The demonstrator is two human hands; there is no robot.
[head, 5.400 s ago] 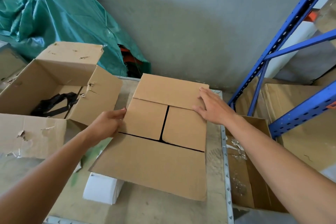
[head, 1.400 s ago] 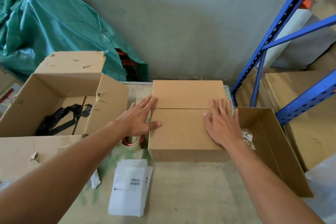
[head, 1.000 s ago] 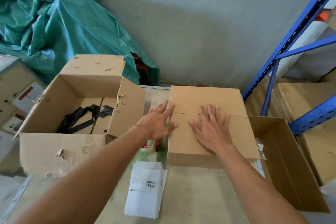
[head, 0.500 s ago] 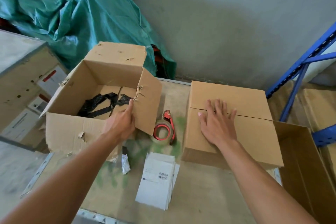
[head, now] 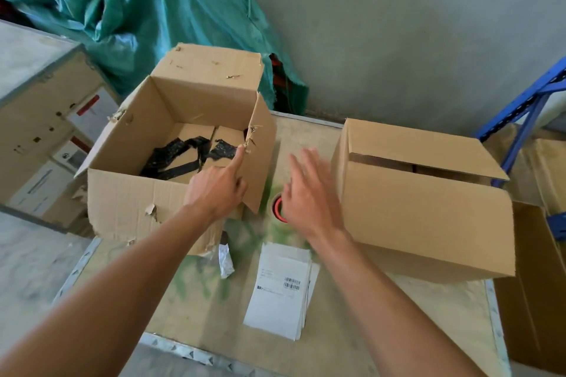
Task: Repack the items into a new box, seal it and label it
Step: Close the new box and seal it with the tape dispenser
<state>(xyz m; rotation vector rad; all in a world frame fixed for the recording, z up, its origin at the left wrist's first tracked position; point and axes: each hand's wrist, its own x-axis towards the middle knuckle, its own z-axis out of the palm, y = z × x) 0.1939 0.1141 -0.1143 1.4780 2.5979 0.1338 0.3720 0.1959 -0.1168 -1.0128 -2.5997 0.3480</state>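
Head-worn view, steeply down over the table [head: 214, 315]

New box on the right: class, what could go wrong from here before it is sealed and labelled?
The new box has its top flaps gaping with no hand on them, so tape may go on crooked. Black straps lie in the old box; sealing now could leave them out. Loose label sheets could get swept off.
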